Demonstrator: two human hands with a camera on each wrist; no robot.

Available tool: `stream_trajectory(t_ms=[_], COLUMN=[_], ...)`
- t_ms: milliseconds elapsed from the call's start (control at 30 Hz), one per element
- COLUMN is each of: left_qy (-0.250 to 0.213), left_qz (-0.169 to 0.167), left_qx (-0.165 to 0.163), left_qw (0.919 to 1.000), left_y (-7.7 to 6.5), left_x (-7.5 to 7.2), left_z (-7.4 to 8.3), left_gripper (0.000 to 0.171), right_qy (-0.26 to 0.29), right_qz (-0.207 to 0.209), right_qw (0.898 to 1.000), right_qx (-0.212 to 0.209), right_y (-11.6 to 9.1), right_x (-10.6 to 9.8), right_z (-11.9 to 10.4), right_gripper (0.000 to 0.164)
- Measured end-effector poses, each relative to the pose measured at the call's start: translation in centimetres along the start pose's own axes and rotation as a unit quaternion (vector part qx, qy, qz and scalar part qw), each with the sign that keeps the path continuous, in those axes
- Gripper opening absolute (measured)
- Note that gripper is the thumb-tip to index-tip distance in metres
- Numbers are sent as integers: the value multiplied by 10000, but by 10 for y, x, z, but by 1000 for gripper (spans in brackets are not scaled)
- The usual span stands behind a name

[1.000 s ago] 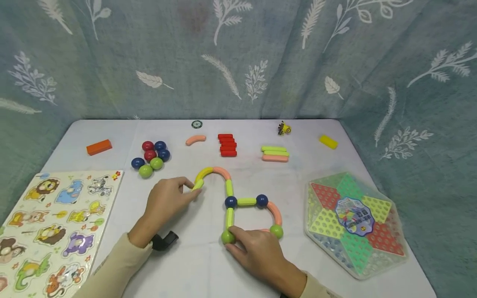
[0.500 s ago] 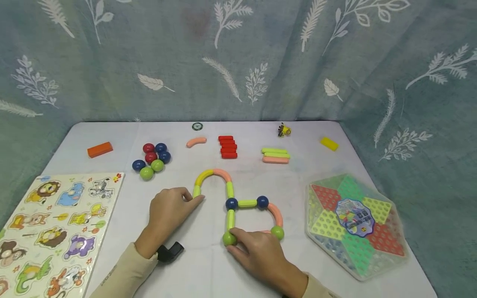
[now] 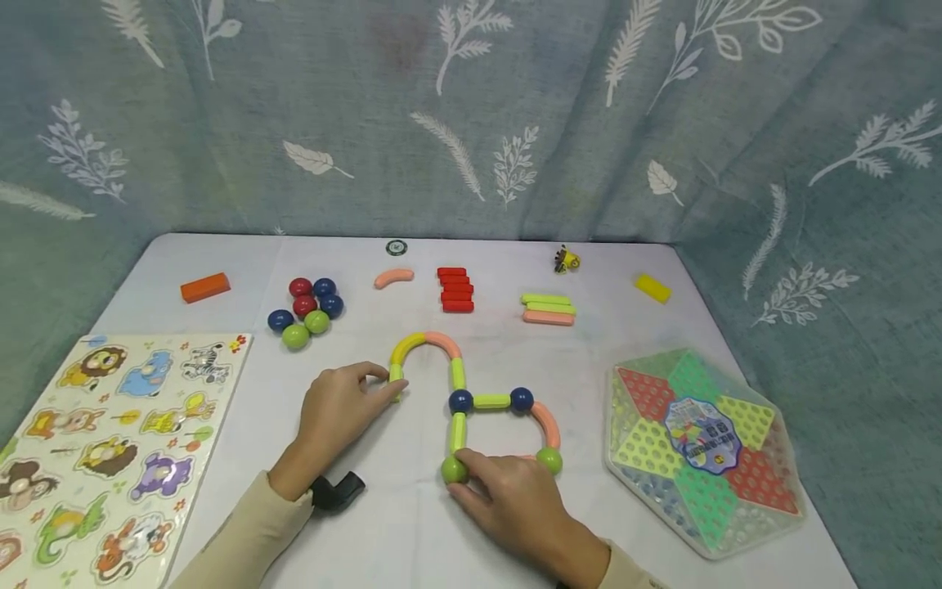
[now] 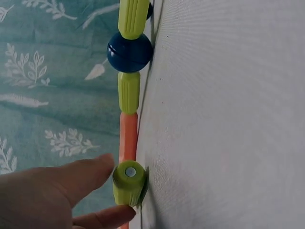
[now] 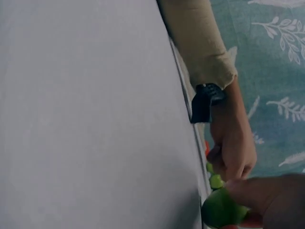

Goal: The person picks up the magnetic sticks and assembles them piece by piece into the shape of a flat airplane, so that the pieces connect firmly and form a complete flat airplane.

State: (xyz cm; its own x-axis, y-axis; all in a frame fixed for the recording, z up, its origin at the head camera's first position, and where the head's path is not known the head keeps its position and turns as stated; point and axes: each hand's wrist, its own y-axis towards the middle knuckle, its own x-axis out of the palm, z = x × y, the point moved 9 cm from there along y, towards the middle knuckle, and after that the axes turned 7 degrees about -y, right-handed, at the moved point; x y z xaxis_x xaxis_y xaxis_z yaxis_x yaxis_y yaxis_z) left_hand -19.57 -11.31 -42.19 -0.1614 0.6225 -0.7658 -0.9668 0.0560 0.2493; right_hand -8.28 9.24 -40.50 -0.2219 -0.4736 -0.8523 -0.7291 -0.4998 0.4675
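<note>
My left hand [image 3: 338, 409] pinches a short lime green rod [image 3: 396, 373] between thumb and finger, at the lower end of a yellow curved rod [image 3: 406, 347]. A round metallic disc shows in that rod's near end in the left wrist view. The yellow rod meets a pink curved rod [image 3: 443, 342], then a green rod runs down to a blue ball [image 3: 460, 402]. Below it, my right hand [image 3: 522, 499] holds a green ball [image 3: 454, 469] by thumb and fingers. A loop with another blue ball [image 3: 522, 400] and a second green ball [image 3: 549, 460] is partly hidden by this hand.
Loose balls [image 3: 317, 321], red rods [image 3: 457, 294], green and pink rods [image 3: 548, 317] and a pink curved rod [image 3: 393, 277] lie behind. An animal puzzle board [image 3: 136, 458] lies left, a hexagonal game board [image 3: 706, 458] right. Orange [image 3: 205, 287] and yellow blocks [image 3: 652, 288] sit farther back.
My left hand has turned the lime green rod from slanted to nearly straight, lined up with the yellow curve's end. My right hand stays at the green ball.
</note>
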Motion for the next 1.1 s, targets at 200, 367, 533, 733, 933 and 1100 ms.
stream_trajectory(t_ms=[200,367,533,733,933,1100], left_qy=[-298,119,393,491,553,508], left_qz=[-135,300,1011,1128,780,617], left_qx=[-128,-196,-345,-580,-941,-869], left_qw=[9994,9993,9935,9907,9910,9930], left_y=[6,10,16,30,33,28], left_x=[-10,-49,-84,-94,-89,-83], left_z=[-7,-30,-63,-93,-106,-103], left_gripper=[23,24,29,46,52,48], right_qy=[285,375,1156,1264,388,253], right_qz=[-591,-773,-1293,-2194,-3264,-3637], right_qw=[9973,9961,9825,9600,9325,9210], right_qx=[336,213,-675,-1192,-1499,-1373], right_y=[13,46,97,157,185,194], right_x=[-4,-17,-8,32,82,101], right_z=[12,23,25,27,22,26], right_gripper=[25,23,22,24,31,31])
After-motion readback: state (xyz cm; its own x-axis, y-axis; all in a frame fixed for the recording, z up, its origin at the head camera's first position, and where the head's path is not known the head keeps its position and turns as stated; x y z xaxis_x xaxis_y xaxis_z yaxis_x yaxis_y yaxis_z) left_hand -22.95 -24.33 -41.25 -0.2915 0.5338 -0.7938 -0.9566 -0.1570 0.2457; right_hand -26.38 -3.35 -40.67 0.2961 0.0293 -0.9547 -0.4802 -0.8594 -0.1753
